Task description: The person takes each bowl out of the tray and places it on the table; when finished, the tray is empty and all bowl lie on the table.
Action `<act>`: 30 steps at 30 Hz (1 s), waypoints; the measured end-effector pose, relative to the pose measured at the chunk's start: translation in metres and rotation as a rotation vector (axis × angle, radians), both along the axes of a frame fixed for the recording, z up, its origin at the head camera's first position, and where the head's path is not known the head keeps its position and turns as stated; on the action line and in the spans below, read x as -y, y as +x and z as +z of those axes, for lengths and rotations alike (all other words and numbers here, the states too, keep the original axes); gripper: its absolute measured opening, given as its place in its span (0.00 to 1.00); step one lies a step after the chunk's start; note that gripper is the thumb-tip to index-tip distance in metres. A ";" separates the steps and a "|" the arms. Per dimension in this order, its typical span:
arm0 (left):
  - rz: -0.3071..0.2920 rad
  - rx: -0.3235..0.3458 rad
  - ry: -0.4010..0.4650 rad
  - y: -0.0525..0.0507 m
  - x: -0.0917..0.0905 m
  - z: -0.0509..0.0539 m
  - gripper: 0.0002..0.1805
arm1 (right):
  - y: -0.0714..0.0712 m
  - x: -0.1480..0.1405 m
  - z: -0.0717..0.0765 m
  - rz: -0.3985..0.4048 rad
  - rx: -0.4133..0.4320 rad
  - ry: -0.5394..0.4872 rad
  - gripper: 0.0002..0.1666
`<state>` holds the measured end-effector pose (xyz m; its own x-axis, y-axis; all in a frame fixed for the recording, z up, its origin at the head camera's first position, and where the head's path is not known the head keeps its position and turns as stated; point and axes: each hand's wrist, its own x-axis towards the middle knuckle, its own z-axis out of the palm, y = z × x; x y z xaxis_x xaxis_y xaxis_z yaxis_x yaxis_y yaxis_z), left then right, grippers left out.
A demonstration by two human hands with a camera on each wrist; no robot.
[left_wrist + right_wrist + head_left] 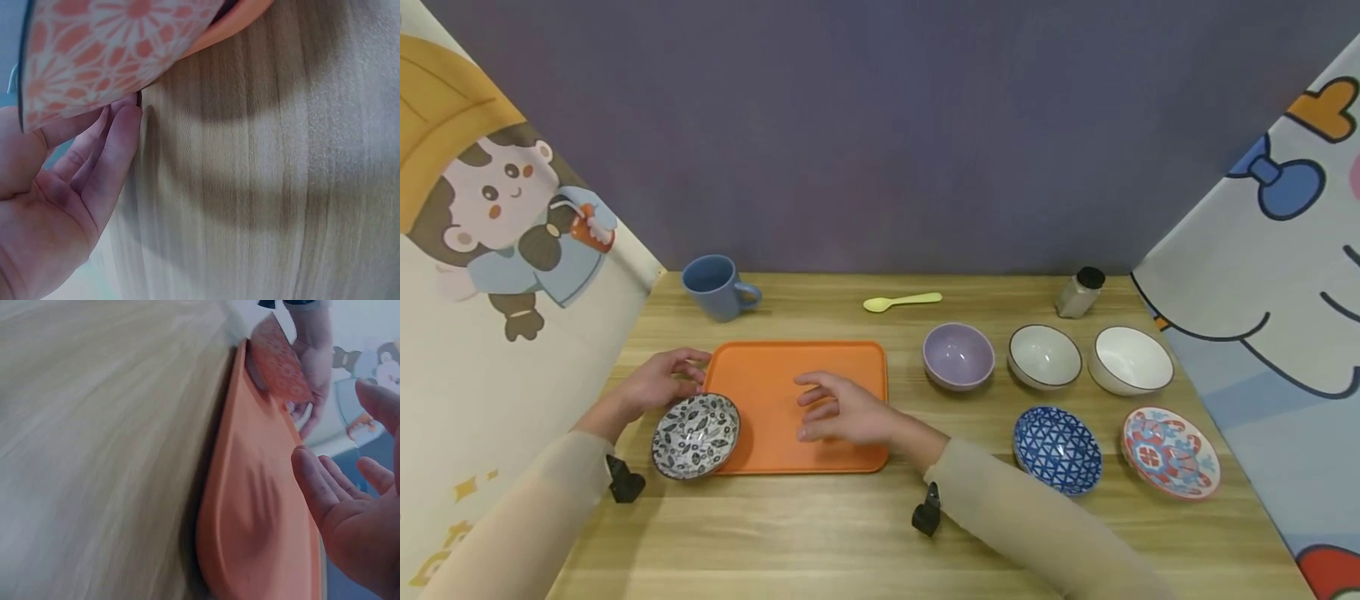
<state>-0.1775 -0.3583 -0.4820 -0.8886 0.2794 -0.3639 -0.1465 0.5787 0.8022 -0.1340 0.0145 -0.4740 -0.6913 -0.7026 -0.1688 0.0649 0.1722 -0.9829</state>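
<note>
A shallow bowl (696, 436) with a black-and-white leaf print inside overlaps the lower left corner of an orange tray (808, 367). Its outside, orange-red with white flowers, shows on the bowl (119, 50) in the left wrist view, where it hides some fingertips. My left hand (658, 385) is just behind the bowl at the tray's left edge, fingers loosely bent; whether it touches the rim is hard to tell. Above the tray's right half hovers my right hand (846, 412), fingers spread and holding nothing. Its shadow falls on the tray in the right wrist view.
Behind the tray are a blue mug (717, 287) and a yellow spoon (902, 302). To the right stand a purple bowl (958, 357), two white bowls (1045, 357), a blue patterned dish (1057, 450), a red-and-blue plate (1171, 452) and a black-capped jar (1080, 293).
</note>
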 end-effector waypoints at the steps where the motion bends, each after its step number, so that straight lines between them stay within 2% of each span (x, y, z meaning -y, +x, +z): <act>1: -0.001 0.005 0.009 0.000 0.001 0.000 0.34 | 0.000 0.006 -0.001 0.016 0.005 0.008 0.48; 5: 0.011 0.033 0.038 0.000 0.002 -0.002 0.35 | 0.000 0.030 -0.008 0.065 0.044 0.021 0.48; 11: 0.019 0.043 0.031 -0.005 0.003 -0.003 0.36 | 0.003 0.063 -0.015 0.068 0.103 0.028 0.46; 17: 0.039 0.042 0.026 -0.007 0.003 -0.001 0.35 | 0.008 0.087 -0.017 0.019 0.038 0.066 0.46; 24: 0.034 0.035 -0.028 -0.008 0.000 -0.001 0.35 | 0.010 0.098 -0.020 0.010 0.071 0.018 0.54; 27: 0.041 0.044 -0.044 -0.009 -0.001 -0.001 0.34 | 0.010 0.101 -0.020 -0.012 0.027 0.063 0.54; 30: 0.045 0.058 -0.045 -0.008 -0.001 0.001 0.34 | 0.009 0.105 -0.022 -0.023 0.034 0.070 0.54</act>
<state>-0.1853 -0.3571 -0.4813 -0.8770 0.2221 -0.4260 -0.2183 0.6056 0.7652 -0.1250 -0.0900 -0.4956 -0.7004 -0.6720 -0.2405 0.1025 0.2388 -0.9656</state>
